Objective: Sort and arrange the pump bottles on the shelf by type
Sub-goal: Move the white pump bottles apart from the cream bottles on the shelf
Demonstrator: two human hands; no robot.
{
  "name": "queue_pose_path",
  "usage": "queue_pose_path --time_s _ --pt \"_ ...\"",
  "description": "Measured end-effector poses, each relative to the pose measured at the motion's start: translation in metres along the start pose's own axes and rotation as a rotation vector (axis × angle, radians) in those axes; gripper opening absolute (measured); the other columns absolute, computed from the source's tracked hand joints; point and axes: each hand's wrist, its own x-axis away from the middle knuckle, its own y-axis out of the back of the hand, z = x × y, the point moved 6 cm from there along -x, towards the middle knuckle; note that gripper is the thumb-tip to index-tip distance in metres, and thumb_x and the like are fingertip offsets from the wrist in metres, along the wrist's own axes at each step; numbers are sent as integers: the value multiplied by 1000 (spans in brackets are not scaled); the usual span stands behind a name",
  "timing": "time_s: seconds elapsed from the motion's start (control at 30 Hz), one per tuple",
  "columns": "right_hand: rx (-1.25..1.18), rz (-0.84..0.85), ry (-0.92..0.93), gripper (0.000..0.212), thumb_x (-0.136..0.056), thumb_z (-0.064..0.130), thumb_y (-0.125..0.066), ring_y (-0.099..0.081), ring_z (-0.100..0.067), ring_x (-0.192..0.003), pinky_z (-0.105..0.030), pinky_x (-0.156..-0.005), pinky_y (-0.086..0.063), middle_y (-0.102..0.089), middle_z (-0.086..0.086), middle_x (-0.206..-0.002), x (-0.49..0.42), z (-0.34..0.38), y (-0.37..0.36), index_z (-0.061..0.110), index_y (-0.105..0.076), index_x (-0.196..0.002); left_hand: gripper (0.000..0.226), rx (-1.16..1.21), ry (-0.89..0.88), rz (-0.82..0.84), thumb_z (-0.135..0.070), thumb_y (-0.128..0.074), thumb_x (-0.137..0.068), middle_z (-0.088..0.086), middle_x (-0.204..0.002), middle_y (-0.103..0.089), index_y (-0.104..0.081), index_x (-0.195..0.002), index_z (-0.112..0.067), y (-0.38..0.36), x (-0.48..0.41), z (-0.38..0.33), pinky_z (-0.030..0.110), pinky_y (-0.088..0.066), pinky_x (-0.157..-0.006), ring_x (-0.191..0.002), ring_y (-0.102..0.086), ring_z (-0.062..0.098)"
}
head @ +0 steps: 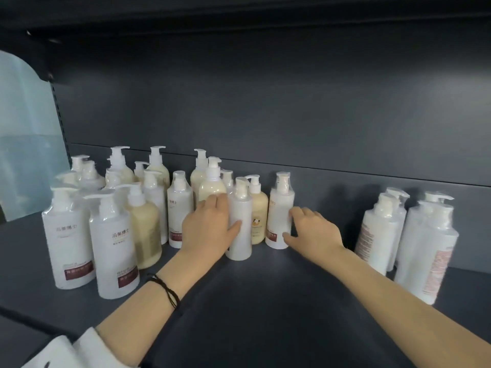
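Dark grey shelf (pixel 265 301) carries the pump bottles (pixel 111 248), crowded left of a slim white bottle (pixel 240 240) gripped by the left hand (pixel 207 229), while the right hand (pixel 313 232) clasps a red-labelled bottle (pixel 277 216) just right of it.

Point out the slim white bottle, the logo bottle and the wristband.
slim white bottle (pixel 239 245): head view, lower body.
cream logo bottle (pixel 259 205): head view, upper body.
black wristband (pixel 164 288): head view, strap on left wrist.

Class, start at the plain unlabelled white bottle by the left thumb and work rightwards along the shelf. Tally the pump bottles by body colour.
White bottles: 6
Cream bottles: 1
Total: 7
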Motion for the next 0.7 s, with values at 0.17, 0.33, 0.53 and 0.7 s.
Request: queue_pose_path --time_s 0.17,0.33,0.53,0.7 --pt "-587 -48 -317 67 -79 47 -69 -58 -22 -102 -43 -82 -53 -54 -1 -119 -30 -20 -26 13 -40 -128 76 40 -10 -37 -64 -45 -87 0 -125 -48 -27 -145 -18 -11 -11 -5 28 -40 -61 -108 -53 17" --pt "-843 -125 -367 53 -79 37 -74 -61 -18 -93 -37 -82 -54 -62 -2 -107 -35 -17 -41 10 -49 -117 67 -45 -42 -40 -68 -44 -85 0 -119 -47 -41 -127 -16 -14 -21 -10 26 -31 -54 -98 -55 15" --pt "-802 -147 -312 46 -75 38 -76 -61 -11 -81 -32 -73 -56 -60 4 -92 -13 -16 -28 14 -50 -104 62 183 -12 -10 -61 -56 -83 0 -115 -53 -37 -126 -21 -14 -18 -12 29 -39 -56 -96 -57 20" --pt "-812 -137 -309 42 -74 35 -78 -58 -4 -77 -25 -69 -51 -59 11 -87 16 -22 -10 16 -51 -100 57 428 11 33 -48 -65 -81 4 -117 -55 -34 -123 -25 -12 -9 -20 33 -41 -63 -99 -56 26"
